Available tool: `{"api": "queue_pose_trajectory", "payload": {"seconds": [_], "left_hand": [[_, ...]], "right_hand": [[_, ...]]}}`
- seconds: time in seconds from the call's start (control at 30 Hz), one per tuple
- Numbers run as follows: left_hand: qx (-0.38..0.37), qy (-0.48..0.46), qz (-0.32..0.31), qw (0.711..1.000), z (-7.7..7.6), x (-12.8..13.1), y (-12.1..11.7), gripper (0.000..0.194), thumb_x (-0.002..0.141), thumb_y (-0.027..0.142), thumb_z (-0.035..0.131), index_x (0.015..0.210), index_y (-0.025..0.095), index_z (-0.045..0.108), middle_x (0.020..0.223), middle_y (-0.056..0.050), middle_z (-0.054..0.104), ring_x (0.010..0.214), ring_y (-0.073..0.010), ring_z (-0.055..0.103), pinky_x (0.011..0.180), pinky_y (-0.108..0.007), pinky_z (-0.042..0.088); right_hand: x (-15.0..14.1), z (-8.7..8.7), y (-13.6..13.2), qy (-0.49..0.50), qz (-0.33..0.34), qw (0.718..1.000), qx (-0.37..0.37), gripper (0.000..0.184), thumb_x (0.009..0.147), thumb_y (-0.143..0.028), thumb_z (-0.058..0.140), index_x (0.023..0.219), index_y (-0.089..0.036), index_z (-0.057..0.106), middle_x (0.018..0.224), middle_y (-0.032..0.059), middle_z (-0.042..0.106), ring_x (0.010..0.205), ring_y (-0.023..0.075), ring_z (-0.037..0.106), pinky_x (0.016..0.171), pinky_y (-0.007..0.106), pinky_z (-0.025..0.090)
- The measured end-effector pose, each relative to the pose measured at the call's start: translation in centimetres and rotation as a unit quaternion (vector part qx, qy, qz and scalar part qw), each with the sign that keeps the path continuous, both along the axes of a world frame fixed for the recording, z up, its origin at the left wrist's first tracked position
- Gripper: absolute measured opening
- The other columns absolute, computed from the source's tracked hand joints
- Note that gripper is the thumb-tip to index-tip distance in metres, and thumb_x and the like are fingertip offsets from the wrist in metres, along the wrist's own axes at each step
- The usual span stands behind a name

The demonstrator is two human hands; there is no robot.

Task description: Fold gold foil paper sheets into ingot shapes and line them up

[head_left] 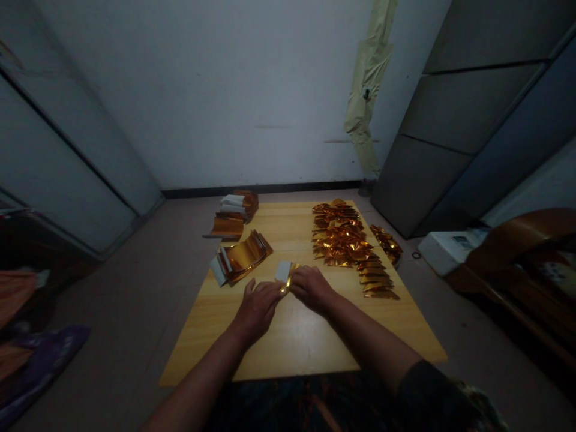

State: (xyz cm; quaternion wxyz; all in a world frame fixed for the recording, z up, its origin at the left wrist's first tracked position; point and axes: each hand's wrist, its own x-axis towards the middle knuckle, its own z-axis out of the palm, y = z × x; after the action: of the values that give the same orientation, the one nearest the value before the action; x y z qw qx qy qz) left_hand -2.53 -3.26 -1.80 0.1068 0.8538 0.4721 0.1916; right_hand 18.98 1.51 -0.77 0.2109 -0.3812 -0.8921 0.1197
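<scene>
Between my two hands, low over the wooden board, is a sheet of gold foil paper [283,271] with a pale back and a shiny folded edge. My left hand [257,309] pinches its lower left end, the thumb standing up apart from the fingers. My right hand [312,288] has its fingers closed on the right side of the fold. Left of my hands lies a curved stack of gold foil sheets [243,257]. To the right, many folded gold foil pieces [337,234] sit in overlapping rows, with a neat column of them [376,277] nearer me.
The light wooden board [297,348] bears everything. More foil sheets [234,216] overhang its far left edge. Beyond its right edge sits a heap of folded foil pieces [387,243]. A white box [443,252] stands by wooden furniture at right; a grey cabinet [450,132] is behind.
</scene>
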Motion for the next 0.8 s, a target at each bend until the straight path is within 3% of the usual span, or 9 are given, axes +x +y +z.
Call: {"api": "queue_pose_trajectory", "payload": {"seconds": [0.2,0.37,0.8], "left_hand": [[-0.011,0.006,0.003,1.000,-0.4,-0.1,0.0,0.039,0.090,0.014,0.043,0.123,0.028,0.057,0.133,-0.005,0.061,0.122,-0.0232,0.053,0.110,-0.058,0.024],[-0.008,0.004,0.007,1.000,-0.4,-0.1,-0.4,0.048,0.088,0.015,0.044,0.135,0.023,0.047,0.134,-0.009,0.060,0.123,-0.0235,0.051,0.111,-0.057,0.024],[0.016,0.034,-0.012,0.999,0.3,0.0,-0.7,0.050,0.087,0.015,0.046,0.135,0.029,0.049,0.138,-0.007,0.057,0.125,-0.0236,0.050,0.109,-0.057,0.025]], "right_hand": [[-1.1,0.2,-0.2,-0.010,-0.056,0.998,-0.032,0.011,0.092,-0.019,0.052,0.090,-0.019,0.063,0.097,0.0030,0.063,0.091,0.0165,0.050,0.072,0.029,0.026],[-1.9,0.4,-0.4,-0.003,-0.095,0.994,-0.057,0.014,0.086,-0.012,0.049,0.085,-0.018,0.062,0.091,0.0027,0.061,0.085,0.0158,0.051,0.070,0.028,0.026],[-2.4,-0.2,-0.2,0.054,-0.130,0.986,-0.085,0.009,0.080,-0.012,0.052,0.075,-0.018,0.057,0.084,0.0016,0.058,0.079,0.0153,0.049,0.068,0.027,0.025]]}}
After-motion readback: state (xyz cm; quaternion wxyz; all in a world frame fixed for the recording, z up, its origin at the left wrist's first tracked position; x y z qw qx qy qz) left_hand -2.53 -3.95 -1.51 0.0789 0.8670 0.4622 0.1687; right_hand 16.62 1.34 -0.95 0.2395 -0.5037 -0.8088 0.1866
